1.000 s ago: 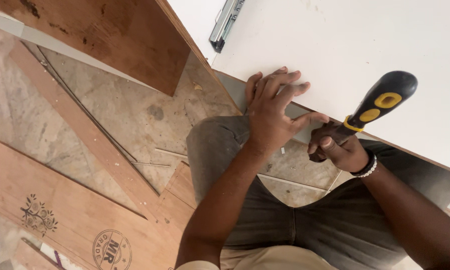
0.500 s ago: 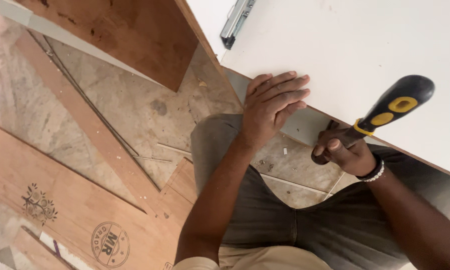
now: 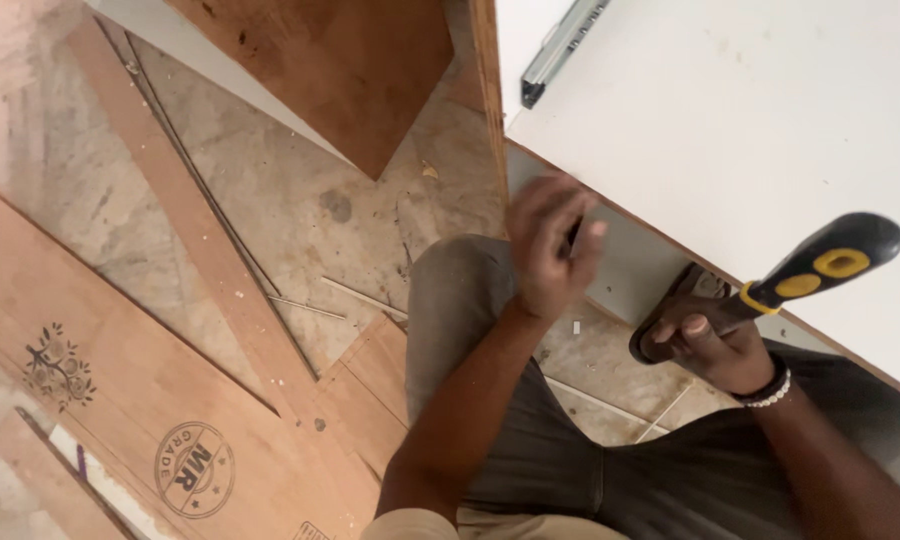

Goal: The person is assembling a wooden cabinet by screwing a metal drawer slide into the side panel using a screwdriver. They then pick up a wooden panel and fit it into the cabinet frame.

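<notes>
**Hammer gripped under the white panel's edge, other hand lifted**

Far left, stamped plywood sheets [image 3: 120, 420] and a long wood strip [image 3: 190, 230] lie on the dusty concrete floor [image 3: 300, 200], with a brown plywood board [image 3: 350, 70] propped above. The left hand [image 3: 550, 250], blurred, hangs just below the corner of the white laminated panel [image 3: 750, 120]; its fingers look loosely spread and grasp nothing that shows. A metal drawer slide [image 3: 565, 45] is already fixed to the panel's face. The right hand [image 3: 705, 345] is clenched low around a hammer [image 3: 770, 290], its black-and-yellow handle angled up across the panel. The head sits at the panel's underside edge; what it meets is hidden, so work there looks unfinished.
</notes>
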